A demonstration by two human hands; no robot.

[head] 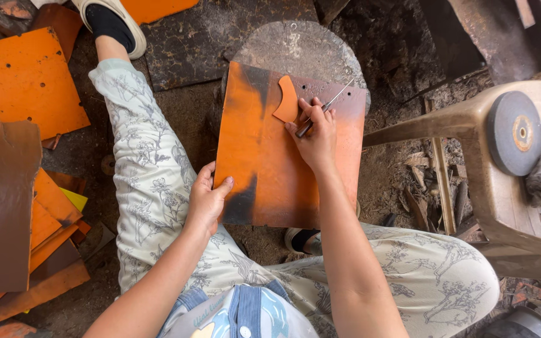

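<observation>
An orange sheet with dark scorched patches [264,163] lies tilted over a round grey metal plate [298,47] between my legs. My left hand [206,200] grips the sheet's lower left edge. My right hand [315,134] rests on the sheet's upper part and holds a thin metal scriber [327,106], its tip pointing up and right. A small curved orange template piece [287,100] lies on the sheet just left of my right hand's fingers.
Orange and brown sheets are piled at the left [23,81]. A plastic chair [489,181] stands at the right with a grey grinding wheel [513,133] on it. Dirt floor and wood scraps [433,181] lie around.
</observation>
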